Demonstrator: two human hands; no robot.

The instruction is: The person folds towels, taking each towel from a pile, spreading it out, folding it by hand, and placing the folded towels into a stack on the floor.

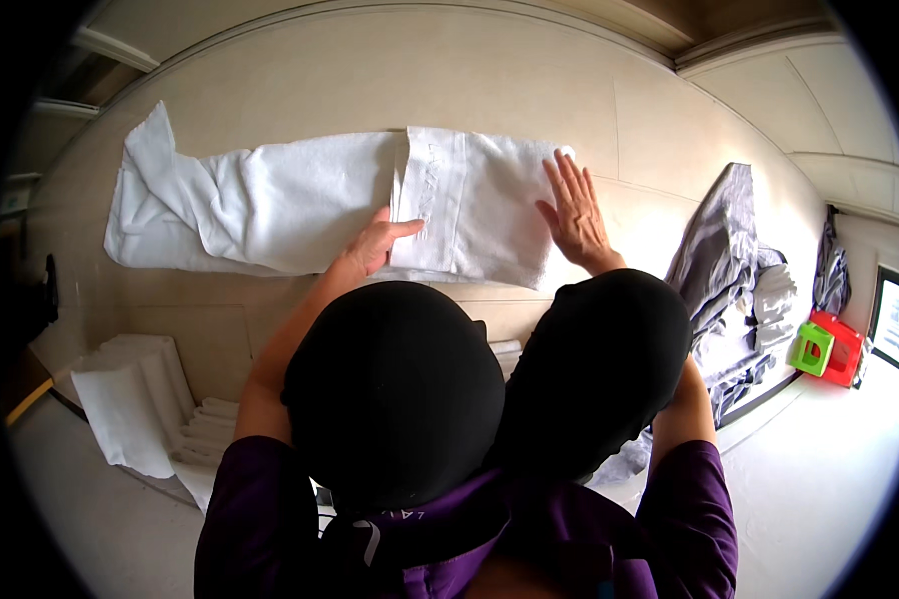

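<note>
A long white terry towel lies across the pale board surface in front of me. Its right part is folded over, with a woven band bearing raised lettering near the folded-over end. My left hand grips the lower corner of that end, thumb on top; its other fingers are partly hidden. At the right fold, my right hand rests flat, palm down, with the fingers straight and the thumb apart. The towel's left end is rumpled, and one corner sticks up away from me.
Folded white towels are stacked at the lower left. To the right lies a heap of grey and white patterned cloth. Beyond it stand a red plastic stool and a green one. My black-clad knees rise between my arms.
</note>
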